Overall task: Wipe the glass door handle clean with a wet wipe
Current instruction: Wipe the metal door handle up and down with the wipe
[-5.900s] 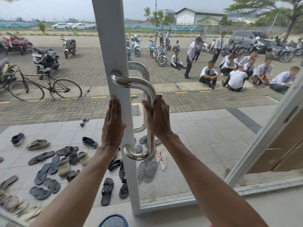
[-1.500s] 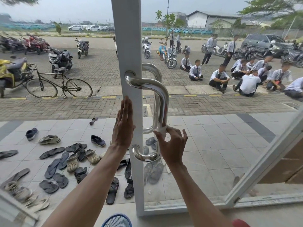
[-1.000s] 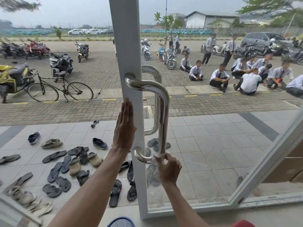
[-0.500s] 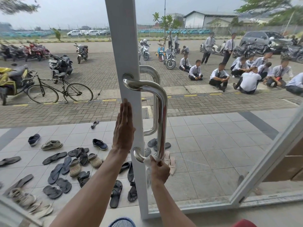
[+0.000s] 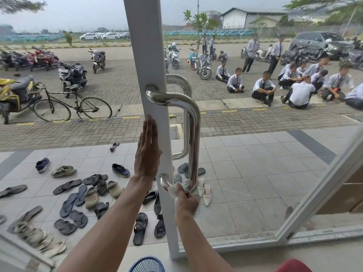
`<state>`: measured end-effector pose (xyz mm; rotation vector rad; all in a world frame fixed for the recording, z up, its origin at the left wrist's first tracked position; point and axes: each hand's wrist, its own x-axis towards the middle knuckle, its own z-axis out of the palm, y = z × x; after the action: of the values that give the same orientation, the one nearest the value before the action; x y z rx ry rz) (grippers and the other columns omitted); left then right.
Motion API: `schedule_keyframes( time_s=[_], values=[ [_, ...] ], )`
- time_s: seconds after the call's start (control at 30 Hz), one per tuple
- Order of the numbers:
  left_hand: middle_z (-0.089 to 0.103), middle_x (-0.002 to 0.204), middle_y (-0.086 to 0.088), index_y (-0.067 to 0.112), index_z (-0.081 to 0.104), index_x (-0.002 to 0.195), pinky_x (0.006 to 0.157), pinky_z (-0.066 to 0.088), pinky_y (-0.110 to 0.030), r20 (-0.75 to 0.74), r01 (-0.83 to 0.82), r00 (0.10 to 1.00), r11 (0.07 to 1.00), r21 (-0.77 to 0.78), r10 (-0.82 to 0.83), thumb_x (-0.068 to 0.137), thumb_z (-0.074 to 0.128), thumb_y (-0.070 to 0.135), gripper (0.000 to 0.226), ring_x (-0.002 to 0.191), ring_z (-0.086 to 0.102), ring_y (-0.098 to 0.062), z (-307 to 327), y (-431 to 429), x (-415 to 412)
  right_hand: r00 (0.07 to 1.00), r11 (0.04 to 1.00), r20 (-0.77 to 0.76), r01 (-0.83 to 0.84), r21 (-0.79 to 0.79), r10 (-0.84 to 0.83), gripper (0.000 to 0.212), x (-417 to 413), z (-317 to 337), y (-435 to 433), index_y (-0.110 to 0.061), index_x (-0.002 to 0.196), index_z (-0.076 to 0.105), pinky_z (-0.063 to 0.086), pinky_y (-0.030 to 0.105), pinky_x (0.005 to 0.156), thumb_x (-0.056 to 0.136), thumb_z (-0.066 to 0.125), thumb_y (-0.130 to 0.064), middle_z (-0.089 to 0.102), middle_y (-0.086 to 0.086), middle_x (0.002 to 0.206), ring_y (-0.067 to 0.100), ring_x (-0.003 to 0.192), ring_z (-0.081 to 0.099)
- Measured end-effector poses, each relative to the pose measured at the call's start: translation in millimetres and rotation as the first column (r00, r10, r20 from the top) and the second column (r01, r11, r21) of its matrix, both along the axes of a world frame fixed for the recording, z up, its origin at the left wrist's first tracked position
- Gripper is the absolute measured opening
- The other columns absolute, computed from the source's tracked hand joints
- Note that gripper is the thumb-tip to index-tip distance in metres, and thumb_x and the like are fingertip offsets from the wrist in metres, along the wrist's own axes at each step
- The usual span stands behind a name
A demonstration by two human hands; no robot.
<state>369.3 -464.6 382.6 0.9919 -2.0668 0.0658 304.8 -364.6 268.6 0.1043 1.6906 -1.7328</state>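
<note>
Tiled porch [image 5: 255, 163] outside; left hand [image 5: 147, 152] flat on door frame [image 5: 145, 46], right fingers [image 5: 182, 194] pinch wipe [image 5: 173, 190] against handle [image 5: 193, 134].

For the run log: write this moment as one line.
phase: wiping | right hand: pinches wet wipe on lower bend of door handle | left hand: flat against door frame

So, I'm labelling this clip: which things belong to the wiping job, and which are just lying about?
Job: door handle, wet wipe, right hand gripping the wipe, left hand flat on the door frame.
Lying about: sandals, dark shoe, bicycle, motorbikes.
</note>
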Motion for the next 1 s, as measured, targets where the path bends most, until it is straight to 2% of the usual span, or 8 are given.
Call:
schedule_keyframes(
  time_s=[0.1, 0.2, 0.43, 0.6, 0.67, 0.77, 0.83, 1.0],
  values=[
    [-0.011, 0.168, 0.000, 0.007, 0.001, 0.160, 0.122, 0.029, -0.034, 0.005, -0.012, 1.000, 1.000, -0.003, 0.012, 0.067, 0.085, -0.002, 0.125, 0.155, -0.008, -0.013, -0.5, -0.9, 0.6, 0.999, 1.000, 0.038, 0.023, -0.013, -0.022, 0.030, 3.1, 0.5, -2.6, -0.014, 0.079, 0.064, 0.058, 0.040, 0.090, 0.075, 0.087, -0.033, 0.074, 0.018, 0.103, 0.031, 0.097, 0.070],
    [-0.012, 0.168, 0.000, 0.009, -0.003, 0.159, 0.121, 0.030, -0.035, 0.015, -0.012, 1.000, 1.000, -0.017, 0.012, 0.066, 0.086, -0.001, 0.130, 0.155, -0.008, -0.012, -0.9, -1.8, 1.0, 0.996, 0.999, 0.083, 0.023, -0.033, -0.020, 0.042, 7.3, 0.7, -4.4, 0.000, 0.101, 0.074, 0.057, 0.032, 0.084, 0.078, 0.085, -0.033, 0.076, 0.015, 0.098, 0.027, 0.091, 0.071],
    [-0.010, 0.168, -0.002, 0.008, -0.002, 0.159, 0.119, 0.032, -0.034, 0.017, -0.026, 1.000, 0.999, -0.019, 0.026, 0.066, 0.086, -0.001, 0.129, 0.155, -0.005, -0.015, -0.3, 1.2, 0.5, 0.980, 0.997, 0.193, 0.053, -0.047, -0.043, 0.038, 23.6, 3.7, -12.1, -0.001, 0.097, 0.076, 0.048, 0.021, 0.066, 0.077, 0.085, -0.032, 0.066, -0.003, 0.069, 0.013, 0.067, 0.061],
    [-0.009, 0.168, -0.004, 0.006, -0.001, 0.160, 0.119, 0.035, -0.037, 0.032, -0.026, 0.999, 0.999, -0.019, 0.027, 0.068, 0.086, 0.001, 0.126, 0.156, -0.002, -0.019, 1.0, 1.2, 1.2, 0.931, 1.000, 0.366, 0.017, -0.024, -0.007, 0.041, 30.5, 7.7, -25.7, -0.015, 0.064, 0.054, 0.051, 0.032, 0.080, 0.069, 0.091, -0.032, 0.064, 0.010, 0.086, 0.025, 0.080, 0.061],
    [-0.009, 0.168, -0.004, 0.006, 0.000, 0.160, 0.120, 0.034, -0.039, 0.037, -0.027, 0.999, 0.999, -0.023, 0.027, 0.067, 0.086, 0.001, 0.127, 0.156, -0.001, -0.019, 0.7, 0.2, 1.2, 0.889, 0.999, 0.459, 0.012, -0.030, 0.003, 0.043, 30.7, 13.4, -30.8, -0.011, 0.071, 0.054, 0.052, 0.036, 0.083, 0.068, 0.091, -0.033, 0.063, 0.012, 0.091, 0.028, 0.085, 0.061],
    [-0.010, 0.168, -0.003, 0.005, 0.001, 0.159, 0.121, 0.032, -0.041, 0.045, -0.033, 0.998, 0.999, -0.035, 0.035, 0.065, 0.087, 0.003, 0.128, 0.156, 0.000, -0.021, 0.4, -0.8, 2.1, 0.832, 0.993, 0.552, 0.005, -0.114, 0.059, 0.053, 33.2, 19.8, -36.0, -0.001, 0.107, 0.061, 0.053, 0.037, 0.091, 0.073, 0.089, -0.030, 0.069, 0.017, 0.118, 0.030, 0.110, 0.067],
    [-0.011, 0.168, -0.003, 0.006, 0.000, 0.159, 0.120, 0.033, -0.042, 0.052, -0.037, 0.998, 0.999, -0.037, 0.039, 0.066, 0.087, 0.004, 0.128, 0.156, 0.000, -0.021, 0.6, -0.8, 1.9, 0.816, 0.986, 0.571, 0.010, -0.169, 0.090, 0.047, 32.8, 20.4, -37.5, -0.005, 0.101, 0.056, 0.051, 0.032, 0.080, 0.075, 0.088, -0.028, 0.068, 0.017, 0.123, 0.026, 0.119, 0.065],
    [-0.012, 0.168, -0.003, 0.006, 0.000, 0.159, 0.121, 0.031, -0.041, 0.059, -0.033, 0.998, 0.999, -0.039, 0.035, 0.066, 0.088, 0.005, 0.128, 0.156, 0.000, -0.021, 0.5, -1.5, 2.6, 0.892, 0.990, 0.441, -0.052, -0.129, 0.104, 0.044, 30.2, 5.2, -37.5, -0.012, 0.077, 0.051, 0.056, 0.038, 0.094, 0.070, 0.091, -0.030, 0.072, 0.015, 0.108, 0.028, 0.100, 0.070]
  ],
)
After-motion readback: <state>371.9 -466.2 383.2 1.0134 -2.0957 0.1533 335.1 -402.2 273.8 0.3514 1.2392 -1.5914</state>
